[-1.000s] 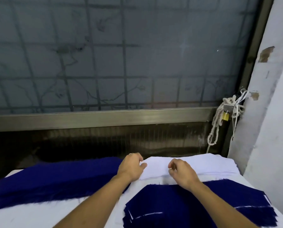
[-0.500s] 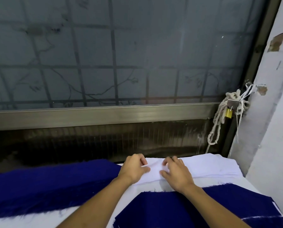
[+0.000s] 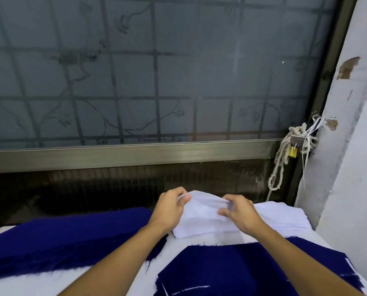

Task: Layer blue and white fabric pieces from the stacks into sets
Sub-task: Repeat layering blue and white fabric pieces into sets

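Two hands work over a white table (image 3: 18, 287). At left, the blue fabric stack (image 3: 61, 242) lies flat, its long axis running left to right. The left hand (image 3: 169, 210) pinches the left corner of the top white piece (image 3: 201, 207), whose raised far edge runs left to right to the right hand (image 3: 240, 212), which pinches it with curled fingers. The white fabric stack (image 3: 280, 216) lies beneath it and the layered blue set (image 3: 242, 270) nearest the viewer.
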